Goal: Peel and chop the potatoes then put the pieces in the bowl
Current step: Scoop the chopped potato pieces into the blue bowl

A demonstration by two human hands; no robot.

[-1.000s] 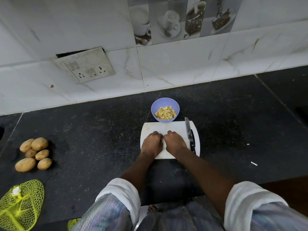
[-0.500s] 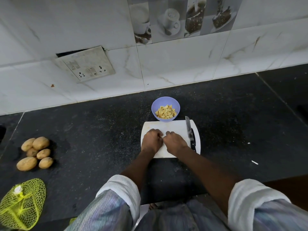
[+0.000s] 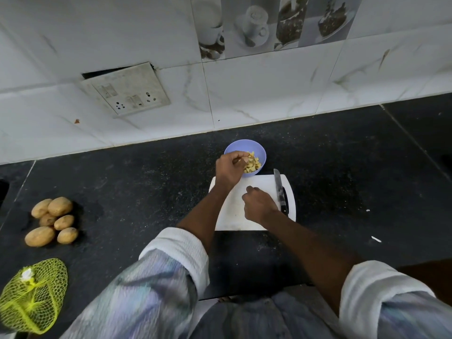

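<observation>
A lilac bowl [image 3: 230, 146] with chopped potato pieces [image 3: 254, 165] stands just behind the white cutting board [image 3: 234, 212]. My left hand [image 3: 228, 168] hovers over the bowl's near left side, its curled fingers pinching pale potato pieces. On the board, my right hand [image 3: 259, 204] is a knuckles-up fist; whatever lies under it is hidden. A black-handled knife [image 3: 279, 189] lies along the board's right edge, beside my right hand. Several unpeeled potatoes [image 3: 52, 221] are heaped at the far left of the counter.
A yellow-green net bag [image 3: 31, 297] lies at the near left corner. The black counter ends at a white tiled wall with a loose socket plate [image 3: 127, 90]. A small white scrap [image 3: 376, 239] lies right of the board.
Both hands were side by side, gathering on the board. My left hand has since lifted and moved forward over the bowl, while the right hand stays on the board.
</observation>
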